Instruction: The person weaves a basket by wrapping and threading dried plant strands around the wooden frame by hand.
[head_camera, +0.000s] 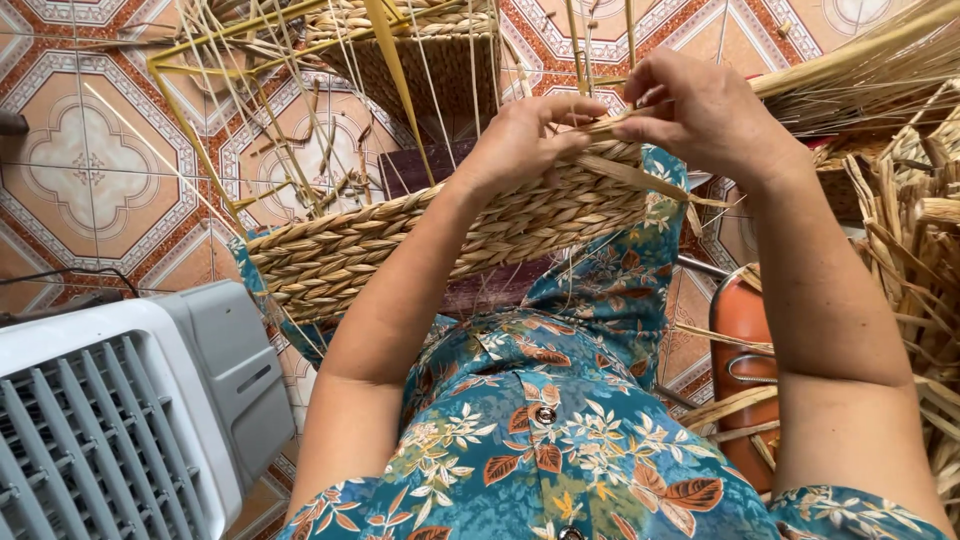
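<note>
Resting across the lap: woven basket (440, 235) of pale braided straw bands, rim unfinished with loose strands upright; left hand (520, 140) clamped on the rim, right hand (700, 115) pinching a flat straw strand (610, 122) beside it.

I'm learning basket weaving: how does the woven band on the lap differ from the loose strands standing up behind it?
The woven band is thick, braided in tight rows and lies curved across the lap; the loose strands are thin, single, unbraided and stand splayed upward. The band is tan, while some strands look yellower. Both seem dried plant fibre. The left hand and right hand pinch fibre at the band's top edge.
</note>
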